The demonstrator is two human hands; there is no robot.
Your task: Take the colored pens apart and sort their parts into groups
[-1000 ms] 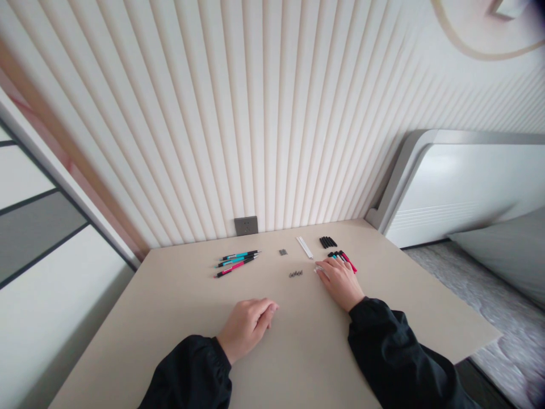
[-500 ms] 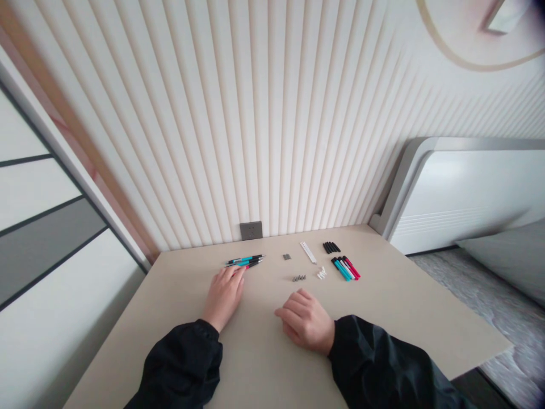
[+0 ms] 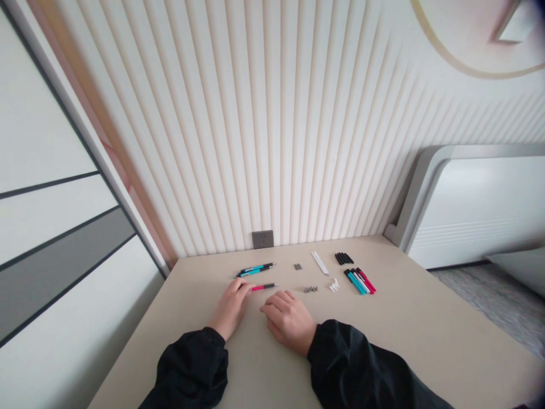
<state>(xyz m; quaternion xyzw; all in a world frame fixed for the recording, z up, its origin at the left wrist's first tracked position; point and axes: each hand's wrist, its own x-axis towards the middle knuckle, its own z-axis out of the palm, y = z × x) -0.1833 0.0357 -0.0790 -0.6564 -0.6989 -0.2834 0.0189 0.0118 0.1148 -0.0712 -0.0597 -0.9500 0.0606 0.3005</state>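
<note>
My left hand (image 3: pixel 233 307) is closed on a red pen (image 3: pixel 263 287), whose dark grip and tip point right. Just behind it, two blue pens (image 3: pixel 256 270) lie side by side on the table. Closer to the middle, my right hand (image 3: pixel 290 321) rests with its fingers curled together; what they hold, if anything, is hidden. To its right are small metal tips (image 3: pixel 310 289) and small white pieces (image 3: pixel 334 285). Farther back lie thin white refills (image 3: pixel 319 263) and small grey pieces (image 3: pixel 297 266).
Black grips (image 3: pixel 344 258) lie in a row at the back right. In front of them are blue, white and red barrels (image 3: pixel 360 281). A ribbed wall with a dark socket (image 3: pixel 263 239) borders the beige table (image 3: pixel 383 329); a bed stands to the right.
My left hand has drawn the red pen toward me, apart from the blue pens. My right hand has moved left, closer to it. The view has shifted slightly.
</note>
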